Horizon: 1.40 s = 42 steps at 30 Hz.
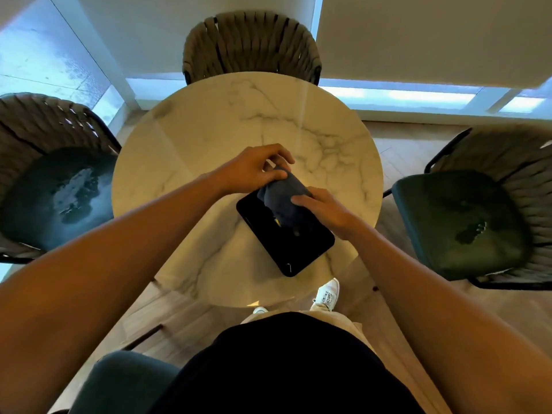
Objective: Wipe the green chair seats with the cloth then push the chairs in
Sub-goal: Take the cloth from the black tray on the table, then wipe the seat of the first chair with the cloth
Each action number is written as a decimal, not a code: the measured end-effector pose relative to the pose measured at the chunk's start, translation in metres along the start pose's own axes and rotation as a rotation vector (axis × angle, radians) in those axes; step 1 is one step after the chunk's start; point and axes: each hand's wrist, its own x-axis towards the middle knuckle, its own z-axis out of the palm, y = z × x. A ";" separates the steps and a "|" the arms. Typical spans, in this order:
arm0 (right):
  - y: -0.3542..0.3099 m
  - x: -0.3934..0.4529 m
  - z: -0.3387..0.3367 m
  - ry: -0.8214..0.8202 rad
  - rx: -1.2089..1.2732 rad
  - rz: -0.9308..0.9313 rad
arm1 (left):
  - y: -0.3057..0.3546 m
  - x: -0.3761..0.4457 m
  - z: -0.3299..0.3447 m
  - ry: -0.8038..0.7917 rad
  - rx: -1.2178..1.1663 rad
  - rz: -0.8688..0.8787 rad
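Note:
A dark blue-grey cloth (285, 194) lies bunched on a black tray (294, 249) on the round marble table (191, 138). My left hand (254, 171) pinches the cloth's far end with thumb and fingers. My right hand (325, 209) holds its near right side with curled fingers. A green chair seat (457, 222) stands to the right of the table, pulled out. Another green seat (56, 198) stands to the left, with a pale shiny patch on it. A third chair (251, 46) is tucked in at the far side. A green seat edge (119, 383) shows by my left hip.
My white shoe (327, 292) stands on the wooden floor under the table's near edge. Bright windows (403, 97) run along the far wall and the left. The chairs have woven grey-brown backs and dark metal frames.

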 end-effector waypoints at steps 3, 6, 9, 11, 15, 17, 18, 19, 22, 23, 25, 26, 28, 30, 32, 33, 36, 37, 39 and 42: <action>0.002 0.006 -0.003 -0.012 -0.214 -0.113 | -0.005 -0.005 -0.006 0.044 0.019 -0.003; 0.003 0.015 0.000 -0.028 -0.447 -0.193 | -0.014 -0.019 -0.004 0.061 0.106 -0.004; -0.001 0.024 0.011 -0.067 -0.538 -0.197 | -0.028 -0.040 0.006 0.110 0.223 0.004; -0.006 0.029 0.020 -0.116 -0.534 -0.230 | -0.035 -0.058 0.013 0.174 0.264 -0.045; -0.018 0.037 0.041 -0.223 -0.524 -0.276 | -0.041 -0.097 0.026 0.346 0.264 -0.197; -0.020 0.043 0.053 -0.300 -0.513 -0.278 | -0.041 -0.121 0.034 0.454 0.256 -0.316; -0.022 0.045 0.059 -0.332 -0.509 -0.282 | -0.039 -0.135 0.039 0.509 0.242 -0.382; -0.023 0.046 0.066 -0.357 -0.507 -0.283 | -0.036 -0.149 0.045 0.557 0.225 -0.457; -0.027 0.043 0.085 -0.458 -0.470 -0.276 | -0.024 -0.190 0.068 0.641 0.144 -0.719; -0.026 0.041 0.092 -0.494 -0.459 -0.278 | -0.020 -0.202 0.078 0.655 0.118 -0.803; -0.023 0.034 0.107 -0.580 -0.441 -0.285 | -0.010 -0.225 0.101 0.694 0.068 -0.947; -0.019 0.031 0.114 -0.625 -0.445 -0.283 | -0.006 -0.234 0.115 0.717 0.045 -0.996; -0.013 0.022 0.129 -0.703 -0.483 -0.300 | 0.005 -0.250 0.143 0.751 0.007 -1.080; -0.005 0.012 0.146 -0.784 -0.551 -0.359 | 0.016 -0.265 0.171 0.761 -0.024 -1.172; 0.006 0.000 0.164 -0.849 -0.617 -0.409 | 0.028 -0.280 0.199 0.764 -0.053 -1.248; 0.012 -0.007 0.172 -0.875 -0.642 -0.409 | 0.033 -0.288 0.212 0.767 -0.077 -1.284; 0.029 -0.031 0.197 -0.948 -0.689 -0.339 | 0.042 -0.314 0.248 0.780 -0.145 -1.395; 0.035 -0.039 0.206 -0.971 -0.710 -0.325 | 0.043 -0.323 0.259 0.811 -0.178 -1.435; 0.047 -0.058 0.226 -1.030 -0.761 -0.330 | 0.046 -0.343 0.282 0.891 -0.243 -1.510; 0.064 -0.090 0.256 -1.135 -0.814 -0.334 | 0.055 -0.370 0.316 1.015 -0.296 -1.562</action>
